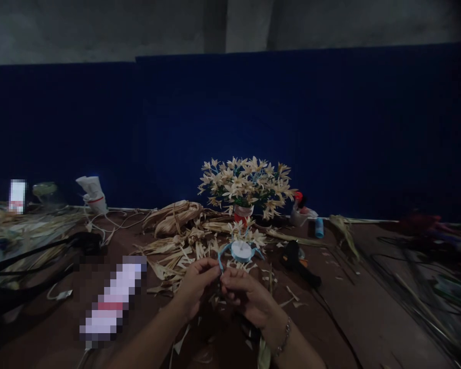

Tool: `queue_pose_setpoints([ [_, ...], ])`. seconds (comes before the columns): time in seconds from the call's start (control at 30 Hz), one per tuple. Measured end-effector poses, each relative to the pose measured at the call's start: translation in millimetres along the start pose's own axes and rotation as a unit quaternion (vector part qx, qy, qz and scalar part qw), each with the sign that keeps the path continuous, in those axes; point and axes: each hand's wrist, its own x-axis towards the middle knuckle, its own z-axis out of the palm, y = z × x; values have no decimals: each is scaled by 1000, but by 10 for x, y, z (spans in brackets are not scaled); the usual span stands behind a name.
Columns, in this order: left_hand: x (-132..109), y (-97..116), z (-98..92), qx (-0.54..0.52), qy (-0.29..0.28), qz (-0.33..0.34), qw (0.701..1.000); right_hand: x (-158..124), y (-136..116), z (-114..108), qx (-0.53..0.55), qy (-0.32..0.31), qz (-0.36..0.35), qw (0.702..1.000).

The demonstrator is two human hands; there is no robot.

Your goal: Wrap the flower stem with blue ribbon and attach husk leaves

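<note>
My left hand (198, 286) and my right hand (250, 296) meet in front of me, thumbs and fingertips pinched close together. Between them they grip a narrow strip of light blue tape (220, 260); anything else at the fingertips is too small to make out. Just beyond my fingers sits a roll of tape (241, 251) with a blue rim and a pale face. Cream flowers (246, 233) that look made of dried husk show right behind the roll. A silvery bracelet circles my right wrist.
A red pot (241, 214) of cream husk flowers (249, 179) stands at the back. Dried husks (180, 218) and scraps spread left of it. A dark glue gun (300, 264) with a cord lies right, a blue cylinder (319, 228) behind it. A blurred-out phone (113, 302) lies left.
</note>
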Motion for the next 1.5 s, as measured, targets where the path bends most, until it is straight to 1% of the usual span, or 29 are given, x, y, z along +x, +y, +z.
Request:
queue_pose_setpoints([
  [0.07, -3, 13, 2, 34, 3, 8, 999, -1, -5, 12, -25, 24, -12, 999],
  [0.13, 1, 37, -13, 81, 18, 14, 996, -1, -12, 10, -45, 45, -27, 998],
  [0.23, 19, 72, -53, 128, 37, 13, 991, 3, -28, -14, -63, 63, -34, 996],
  [0.4, 41, 84, -82, 131, 5, -8, 991, 16, -38, -54, -96, 66, -40, 992],
  [0.47, 43, 79, -75, 120, 4, -13, 993, 23, -29, -55, -105, 68, -47, 991],
  [0.6, 42, 68, -60, 103, 28, -9, 994, 32, -13, -37, -117, 87, -64, 987],
  [0.7, 42, 60, -57, 114, 50, -1, 992, 39, -11, -26, -140, 117, -78, 980],
  [0.87, 45, 35, -58, 135, 50, 17, 989, 70, 8, -26, -196, 150, -113, 962],
  [1.0, 52, 19, -56, 140, 70, 35, 987, 89, 34, -11, -196, 171, -121, 958],
  [1.07, 51, 32, -49, 140, 81, 41, 986, 83, 39, 1, -177, 166, -119, 963],
  [1.13, 43, 58, -35, 132, 85, 41, 987, 70, 35, 5, -139, 146, -104, 974],
  [1.2, 26, 85, -18, 117, 78, 36, 989, 56, 23, -1, -83, 111, -73, 988],
  [1.27, 7, 100, 0, 102, 55, 23, 993, 45, 10, -13, -23, 63, -29, 997],
  [1.37, -15, 95, 22, 75, 21, 5, 997, 35, 0, -29, 53, 1, 19, 998],
  [1.5, -25, 80, 39, 58, 18, -11, 998, 25, 4, -34, 118, -29, 60, 991],
])
